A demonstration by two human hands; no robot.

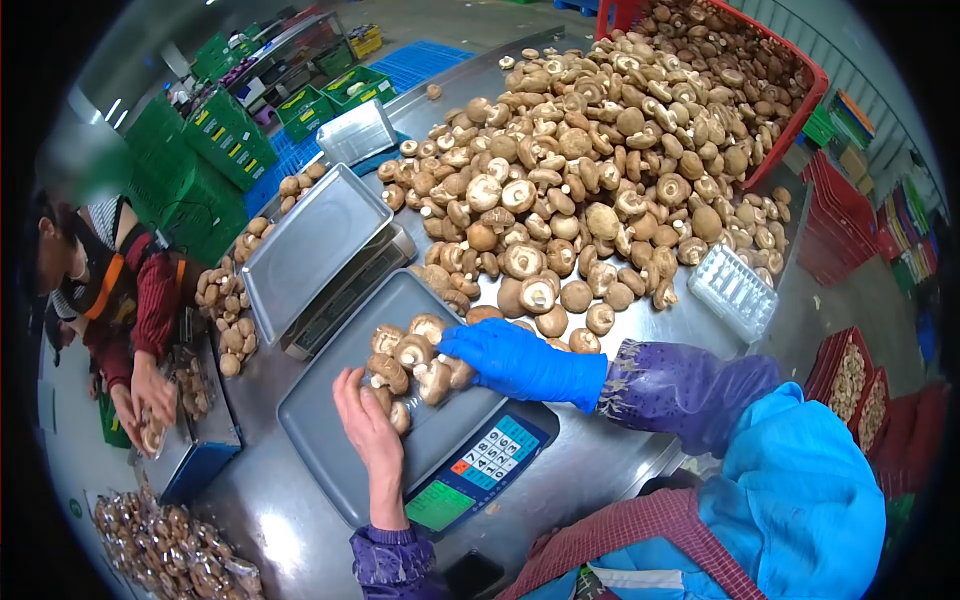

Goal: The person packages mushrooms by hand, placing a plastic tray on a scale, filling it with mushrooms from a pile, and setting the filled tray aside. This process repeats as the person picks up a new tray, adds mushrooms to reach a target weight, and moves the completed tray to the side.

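A small heap of brown shiitake mushrooms (412,350) lies on the grey tray (330,400) of a digital scale. My bare left hand (372,425) rests at the near side of this heap, fingers stretched out and touching the mushrooms. From the right, my right hand (515,360) in a blue glove reaches over the tray, its fingers bent round a mushroom at the heap's edge. Some of its fingertips are hidden. Below the tray are the scale's keypad (495,452) and a lit green display (438,505).
A big mushroom pile (590,170) spills from a red crate (790,130). Across the table, a second scale (320,250) stands near a co-worker (150,290) handling mushrooms. A clear plastic tray (733,293) lies at right. Bagged mushrooms (165,545) sit at lower left.
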